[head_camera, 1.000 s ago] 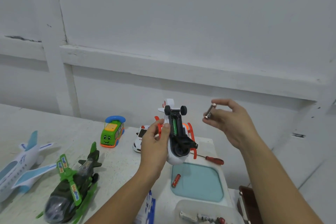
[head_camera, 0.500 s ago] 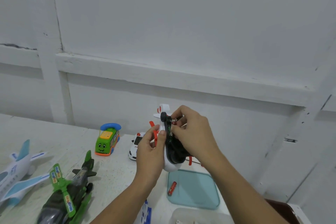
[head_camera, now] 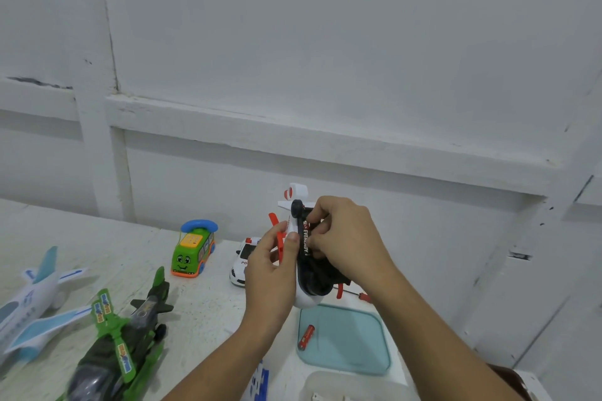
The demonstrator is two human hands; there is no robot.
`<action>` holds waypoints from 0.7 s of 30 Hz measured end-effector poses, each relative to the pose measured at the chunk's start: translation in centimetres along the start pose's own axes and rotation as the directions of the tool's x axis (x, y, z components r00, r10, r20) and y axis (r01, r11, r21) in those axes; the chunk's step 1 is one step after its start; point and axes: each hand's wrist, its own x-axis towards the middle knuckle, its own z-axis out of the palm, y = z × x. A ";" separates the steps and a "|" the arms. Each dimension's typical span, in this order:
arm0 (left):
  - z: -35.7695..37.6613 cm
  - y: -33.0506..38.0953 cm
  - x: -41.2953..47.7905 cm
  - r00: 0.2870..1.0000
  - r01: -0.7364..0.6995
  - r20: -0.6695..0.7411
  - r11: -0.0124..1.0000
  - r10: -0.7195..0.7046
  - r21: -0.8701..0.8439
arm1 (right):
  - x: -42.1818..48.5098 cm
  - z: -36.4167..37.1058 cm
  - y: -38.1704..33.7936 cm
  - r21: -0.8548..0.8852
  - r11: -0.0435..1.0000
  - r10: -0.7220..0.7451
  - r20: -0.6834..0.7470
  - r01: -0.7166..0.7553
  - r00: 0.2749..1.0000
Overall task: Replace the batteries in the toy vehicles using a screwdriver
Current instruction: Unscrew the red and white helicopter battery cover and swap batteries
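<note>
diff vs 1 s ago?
The right hand carried the battery in from the right to the helicopter underside and now presses it into the bay. The left hand keeps holding the helicopter. The red battery on the tray is unmoved.

You hold the white toy plane upside down above the table, black underside and wheel toward you; a black battery sits in its open bay; a red battery lies on the blue tray's left edge; the red-handled screwdriver lies behind the plane's nose, mostly hidden.
</note>
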 end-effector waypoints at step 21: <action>0.4 -0.1 0.3 0.999 0.049 -0.003 0.999 -0.049 0.013 | 1.2 -1.7 0.4 0.262 0.952 0.113 0.171 -0.156 0.979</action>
